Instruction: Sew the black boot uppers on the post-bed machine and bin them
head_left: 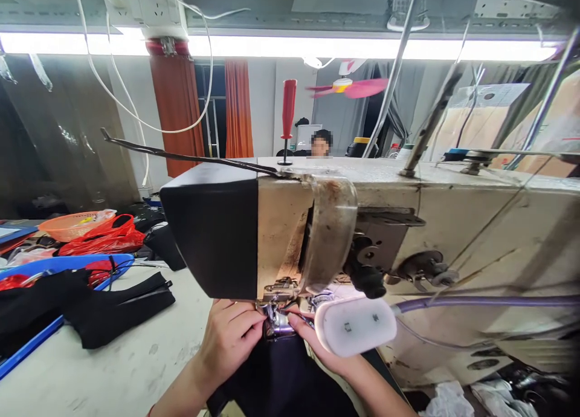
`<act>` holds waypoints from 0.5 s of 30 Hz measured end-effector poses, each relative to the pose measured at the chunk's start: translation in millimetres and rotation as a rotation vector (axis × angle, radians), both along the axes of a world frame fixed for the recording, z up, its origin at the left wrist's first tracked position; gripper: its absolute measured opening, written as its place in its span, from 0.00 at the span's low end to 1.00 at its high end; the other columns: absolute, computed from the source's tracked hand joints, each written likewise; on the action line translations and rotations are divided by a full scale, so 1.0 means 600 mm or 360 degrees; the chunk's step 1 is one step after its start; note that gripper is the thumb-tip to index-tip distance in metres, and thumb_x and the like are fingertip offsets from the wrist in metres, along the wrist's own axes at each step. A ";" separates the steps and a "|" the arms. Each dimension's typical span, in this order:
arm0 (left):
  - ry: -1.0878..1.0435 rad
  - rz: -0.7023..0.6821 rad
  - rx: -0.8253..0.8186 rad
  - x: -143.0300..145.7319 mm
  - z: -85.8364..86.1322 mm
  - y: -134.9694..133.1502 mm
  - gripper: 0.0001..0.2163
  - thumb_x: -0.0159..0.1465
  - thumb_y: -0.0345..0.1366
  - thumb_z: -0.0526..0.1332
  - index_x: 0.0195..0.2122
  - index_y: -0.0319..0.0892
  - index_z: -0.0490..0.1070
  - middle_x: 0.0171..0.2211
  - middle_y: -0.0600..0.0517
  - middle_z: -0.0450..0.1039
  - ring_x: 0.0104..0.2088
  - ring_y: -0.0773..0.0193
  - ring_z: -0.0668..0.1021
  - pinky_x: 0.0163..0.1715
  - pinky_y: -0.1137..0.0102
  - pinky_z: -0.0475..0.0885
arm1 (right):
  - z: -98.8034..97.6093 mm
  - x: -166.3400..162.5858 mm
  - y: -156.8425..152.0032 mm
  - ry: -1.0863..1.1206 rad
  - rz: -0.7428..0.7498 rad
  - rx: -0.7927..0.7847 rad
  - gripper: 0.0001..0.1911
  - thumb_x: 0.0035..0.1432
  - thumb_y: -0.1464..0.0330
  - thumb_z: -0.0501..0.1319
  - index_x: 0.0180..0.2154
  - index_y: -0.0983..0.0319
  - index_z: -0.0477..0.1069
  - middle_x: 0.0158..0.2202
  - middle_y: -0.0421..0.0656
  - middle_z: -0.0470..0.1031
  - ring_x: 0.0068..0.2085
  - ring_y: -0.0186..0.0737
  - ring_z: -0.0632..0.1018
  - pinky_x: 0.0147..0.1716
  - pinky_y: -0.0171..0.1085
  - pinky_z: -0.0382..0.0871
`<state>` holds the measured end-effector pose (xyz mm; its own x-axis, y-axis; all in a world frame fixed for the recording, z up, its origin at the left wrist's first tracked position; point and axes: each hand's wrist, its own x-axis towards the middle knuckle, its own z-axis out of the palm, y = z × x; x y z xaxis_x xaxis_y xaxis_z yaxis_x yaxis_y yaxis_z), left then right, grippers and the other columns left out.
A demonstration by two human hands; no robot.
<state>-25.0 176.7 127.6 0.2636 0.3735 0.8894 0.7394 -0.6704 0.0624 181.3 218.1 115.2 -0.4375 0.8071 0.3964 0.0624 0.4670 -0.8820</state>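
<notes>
A worn cream sewing machine point(453, 223) fills the middle and right of the head view. Its presser foot point(274, 320) sits on a dark piece of fabric point(285, 381). My left hand point(229, 338) rests on the fabric just left of the foot, fingers curled and pinching the cloth. My right hand point(317, 344) comes in from the right, fingers pressed on the fabric beside the foot; a white lamp head point(356, 325) hides much of it.
Black fabric pieces point(113, 305) lie on the white table point(104, 368) at left, beside a blue tray point(27, 338), red bags point(102, 239) and an orange basket point(72, 223). A red screwdriver point(288, 118) stands on the machine. A person sits behind it.
</notes>
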 end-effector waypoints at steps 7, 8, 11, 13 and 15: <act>0.0017 -0.0093 0.0002 -0.007 -0.005 0.002 0.07 0.60 0.24 0.61 0.33 0.43 0.75 0.28 0.56 0.79 0.29 0.67 0.79 0.32 0.70 0.69 | 0.025 0.030 -0.022 -0.0243 -0.0245 0.0134 0.09 0.55 0.66 0.62 0.38 0.59 0.78 0.38 0.43 0.81 0.40 0.45 0.80 0.46 0.41 0.75; 0.0029 -0.0126 -0.0010 -0.010 -0.007 0.002 0.07 0.61 0.24 0.61 0.33 0.43 0.75 0.29 0.55 0.80 0.30 0.66 0.79 0.32 0.70 0.70 | 0.023 0.039 -0.024 -0.0244 -0.0313 0.0149 0.11 0.54 0.66 0.62 0.41 0.59 0.78 0.40 0.44 0.81 0.42 0.46 0.80 0.46 0.41 0.75; -0.0003 -0.0217 -0.0163 -0.021 -0.011 0.009 0.07 0.61 0.26 0.61 0.34 0.44 0.76 0.29 0.53 0.80 0.30 0.66 0.80 0.31 0.72 0.72 | 0.010 0.058 -0.027 -0.0192 -0.0491 0.0156 0.16 0.56 0.67 0.58 0.45 0.61 0.76 0.43 0.47 0.80 0.45 0.49 0.80 0.47 0.43 0.74; -0.0212 -0.0238 -0.0486 -0.025 -0.005 0.021 0.05 0.61 0.29 0.62 0.33 0.45 0.77 0.28 0.53 0.79 0.29 0.64 0.80 0.32 0.70 0.73 | -0.003 0.062 -0.028 -0.0178 -0.0585 0.0186 0.16 0.56 0.66 0.56 0.42 0.63 0.77 0.41 0.49 0.81 0.43 0.48 0.80 0.44 0.42 0.75; -0.0618 -0.0232 -0.0908 -0.022 0.007 0.038 0.03 0.59 0.35 0.65 0.34 0.45 0.78 0.30 0.52 0.79 0.33 0.59 0.80 0.36 0.66 0.75 | -0.020 0.056 -0.026 -0.0216 -0.0738 0.0315 0.15 0.56 0.64 0.56 0.37 0.64 0.78 0.38 0.49 0.81 0.40 0.47 0.81 0.39 0.39 0.76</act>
<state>-38.2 199.7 131.8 0.0497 0.7948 0.6049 0.4978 -0.5448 0.6748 215.1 202.4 103.4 -0.1100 0.8436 0.5256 0.4097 0.5202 -0.7493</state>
